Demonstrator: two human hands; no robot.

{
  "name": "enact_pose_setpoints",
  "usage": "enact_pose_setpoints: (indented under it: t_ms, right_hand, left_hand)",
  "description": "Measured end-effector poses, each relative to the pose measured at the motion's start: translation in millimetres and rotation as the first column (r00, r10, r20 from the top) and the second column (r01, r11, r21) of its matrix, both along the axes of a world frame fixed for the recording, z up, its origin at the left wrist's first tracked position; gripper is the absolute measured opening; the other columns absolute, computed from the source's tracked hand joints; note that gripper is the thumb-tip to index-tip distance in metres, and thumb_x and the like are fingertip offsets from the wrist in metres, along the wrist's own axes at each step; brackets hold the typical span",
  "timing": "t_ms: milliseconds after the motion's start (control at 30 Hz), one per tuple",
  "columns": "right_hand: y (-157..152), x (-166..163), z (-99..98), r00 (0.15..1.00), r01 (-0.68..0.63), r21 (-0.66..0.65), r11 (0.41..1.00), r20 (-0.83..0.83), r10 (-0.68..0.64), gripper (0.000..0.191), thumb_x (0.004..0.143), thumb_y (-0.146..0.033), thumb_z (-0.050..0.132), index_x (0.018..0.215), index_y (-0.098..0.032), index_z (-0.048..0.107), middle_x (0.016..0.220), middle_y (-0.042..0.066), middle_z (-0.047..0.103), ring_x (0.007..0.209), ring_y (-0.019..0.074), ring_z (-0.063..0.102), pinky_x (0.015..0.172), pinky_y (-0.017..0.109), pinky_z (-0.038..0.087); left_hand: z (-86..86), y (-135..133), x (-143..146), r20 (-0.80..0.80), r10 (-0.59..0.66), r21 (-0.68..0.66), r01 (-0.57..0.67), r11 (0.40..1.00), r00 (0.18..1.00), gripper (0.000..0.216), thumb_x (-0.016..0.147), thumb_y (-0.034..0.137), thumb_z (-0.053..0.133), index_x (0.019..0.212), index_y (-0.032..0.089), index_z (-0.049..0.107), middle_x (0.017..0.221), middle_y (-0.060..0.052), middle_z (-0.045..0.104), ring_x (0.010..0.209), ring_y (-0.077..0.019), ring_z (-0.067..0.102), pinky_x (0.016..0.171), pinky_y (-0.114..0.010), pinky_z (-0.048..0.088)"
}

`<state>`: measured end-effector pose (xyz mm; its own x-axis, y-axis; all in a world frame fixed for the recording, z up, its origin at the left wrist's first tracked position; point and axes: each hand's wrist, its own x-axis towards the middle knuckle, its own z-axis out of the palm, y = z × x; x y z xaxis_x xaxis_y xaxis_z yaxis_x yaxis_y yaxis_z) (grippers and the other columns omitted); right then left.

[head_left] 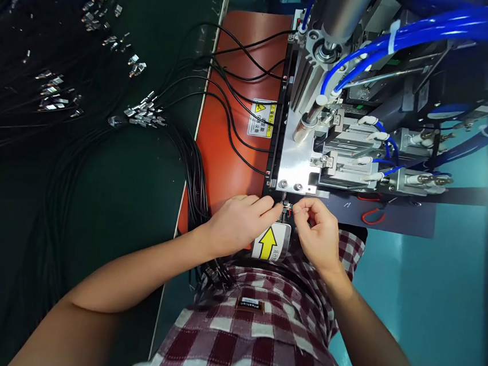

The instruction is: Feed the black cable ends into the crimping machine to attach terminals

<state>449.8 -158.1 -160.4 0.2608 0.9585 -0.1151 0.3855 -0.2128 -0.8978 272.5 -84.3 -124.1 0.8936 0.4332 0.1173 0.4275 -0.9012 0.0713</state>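
My left hand (244, 220) is closed in a pinch at the front end of the machine (296, 153), just below its metal plate. Small coloured wires (289, 210), one of them red, show between my two hands, at the end of a cable mostly hidden by my left fingers. My right hand (319, 233) has its thumb and forefinger pressed together at these wires. Beneath my fingers lies a label with a yellow arrow (268, 243). Several black cables (232, 124) run from the machine's left side across an orange-red mat (215, 169).
A bundle of black cables (193, 172) hangs over the edge of the dark green table (109, 193). Shiny metal connectors (145, 110) lie in clusters on that table. Thick blue air hoses (413, 35) arch above the machine. A red wire loop (373, 217) rests at right.
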Motion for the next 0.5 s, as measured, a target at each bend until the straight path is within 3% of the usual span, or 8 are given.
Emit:
enact_pose_setpoints:
  t_ms: [500]
  right_hand:
    - [1.8,-3.7,1.5,0.997,0.046,-0.055,0.997,-0.063,-0.05,0.013,0.089,-0.028,0.052,0.08,-0.02,0.055,0.07,-0.001,0.053,0.06,0.0125,0.047,0.057,0.026,0.04]
  left_hand:
    - [-1.5,-0.3,-1.2,-0.015,-0.001,-0.002,0.001,1.0,1.0,0.028,0.094,0.015,0.04,0.115,0.013,0.059,0.078,-0.004,0.062,0.063,-0.0154,0.057,0.055,-0.026,0.044]
